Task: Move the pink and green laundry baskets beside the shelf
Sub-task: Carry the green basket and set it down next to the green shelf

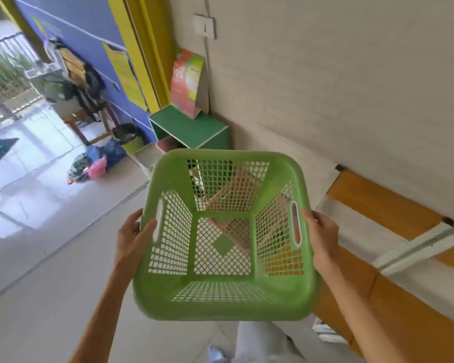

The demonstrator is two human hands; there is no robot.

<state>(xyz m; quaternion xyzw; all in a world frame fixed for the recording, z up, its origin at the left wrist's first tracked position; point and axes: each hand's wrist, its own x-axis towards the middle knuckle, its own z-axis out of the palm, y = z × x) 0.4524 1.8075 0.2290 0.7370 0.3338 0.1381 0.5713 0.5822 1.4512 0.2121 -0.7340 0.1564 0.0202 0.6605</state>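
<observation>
I hold an empty green laundry basket (222, 292) with mesh walls in the air in front of me, its opening facing up toward me. My left hand (131, 237) grips its left rim by the handle slot. My right hand (323, 237) grips the right rim by the other slot. Through the mesh floor I see something pink (230, 203) below the basket; it may be the pink basket, I cannot tell. A low green shelf (192, 127) stands against the beige wall just beyond the basket.
A red and green calendar (186, 82) leans on the shelf top. Orange wooden boards (378, 205) lie along the wall at right. A wooden chair piled with clothes (74, 90), a small green bin (131, 140) and bags (97, 158) sit at left near a doorway.
</observation>
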